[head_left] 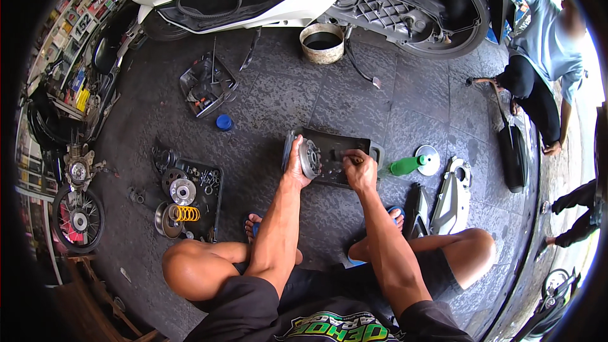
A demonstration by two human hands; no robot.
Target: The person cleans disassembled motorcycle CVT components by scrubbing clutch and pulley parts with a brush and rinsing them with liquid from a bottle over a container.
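Note:
Fingers wrapped around its edge, my left hand holds a round grey metal clutch part upright. My right hand is closed just to the right of it, around what looks like a brush pointing toward the metal part; its tip is blurred. Both hands are over a dark rectangular tray, which lies on the floor between my feet and the scooter. A green bottle lies on its side right of the tray, next to a shiny metal disc.
A white scooter with its drive side exposed stands beyond. Near it are a bucket of dark liquid and a tool tray. Left lies a parts tray with a yellow spring; right, a silver cover. A person is at right.

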